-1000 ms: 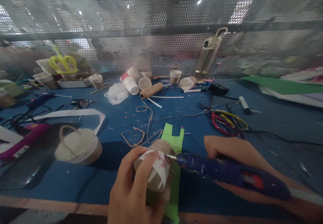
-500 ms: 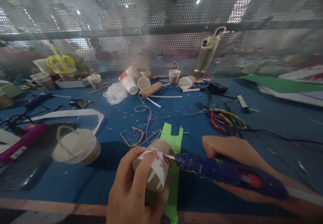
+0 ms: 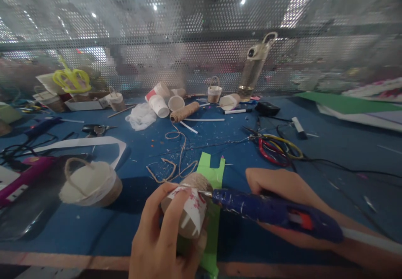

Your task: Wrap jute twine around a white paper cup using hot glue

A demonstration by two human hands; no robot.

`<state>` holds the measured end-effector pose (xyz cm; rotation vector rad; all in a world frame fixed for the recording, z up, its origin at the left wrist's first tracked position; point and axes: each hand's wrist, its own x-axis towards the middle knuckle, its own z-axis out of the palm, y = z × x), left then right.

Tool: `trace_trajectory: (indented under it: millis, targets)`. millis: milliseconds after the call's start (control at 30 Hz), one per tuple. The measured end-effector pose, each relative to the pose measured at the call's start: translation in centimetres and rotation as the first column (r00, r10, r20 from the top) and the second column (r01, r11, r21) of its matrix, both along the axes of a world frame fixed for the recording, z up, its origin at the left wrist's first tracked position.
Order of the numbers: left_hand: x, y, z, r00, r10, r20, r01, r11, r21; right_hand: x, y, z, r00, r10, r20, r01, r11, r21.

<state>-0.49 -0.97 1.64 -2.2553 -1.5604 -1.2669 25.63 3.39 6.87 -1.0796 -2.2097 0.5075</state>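
Note:
My left hand (image 3: 168, 228) is closed around a twine-wrapped cup (image 3: 201, 182) near the front edge of the table. A white paper piece with reddish marks (image 3: 194, 212) lies against the cup's side, under my fingers. In my right hand (image 3: 282, 182) is a blue hot glue gun (image 3: 251, 205) with a white glue stick (image 3: 366, 238) in its rear. Its metal nozzle points left and meets the paper's upper edge. Beneath the cup lies a cut strip of green paper (image 3: 216, 176). To the left stands a small basket (image 3: 105, 187) with a twine handle.
Loose twine (image 3: 176, 172) trails from a twine roll (image 3: 185, 112). Red-handled pliers (image 3: 270, 151) lie at right beside cables. Paper cups (image 3: 159, 105), a tilted water bottle (image 3: 254, 67) and a yellow crown (image 3: 71, 80) stand along the perforated screen. A dark tray (image 3: 40, 203) lies at left.
The glue gun's nozzle has moved slightly left along the paper's edge. Both hands keep their hold, and the whole view has shifted a little.

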Motion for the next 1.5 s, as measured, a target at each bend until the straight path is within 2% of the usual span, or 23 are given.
trace_trajectory:
  millis: [667,1000,1300,1500]
  targets:
    - [-0.15,0.16,-0.09,0.999,-0.001,-0.041,0.002,1.000,0.024,-0.55,-0.10,-0.23,1.000,-0.007,-0.020,0.008,0.999,0.053]
    - [0.05,0.09,0.15,1.000,-0.010,-0.014,0.010,1.000,0.011,-0.94,-0.15,0.36,1.000,-0.019,-0.023,0.020,0.999,0.038]
    - [0.00,0.10,-0.04,1.000,0.001,0.003,-0.001,1.000,0.011,-0.85,-0.44,0.36,0.999,-0.052,0.015,0.052,0.998,0.040]
    - [0.00,0.14,-0.06,1.000,0.008,0.014,-0.008,1.000,0.013,-0.65,-0.25,0.20,0.999,-0.032,0.024,0.031,0.999,0.042]
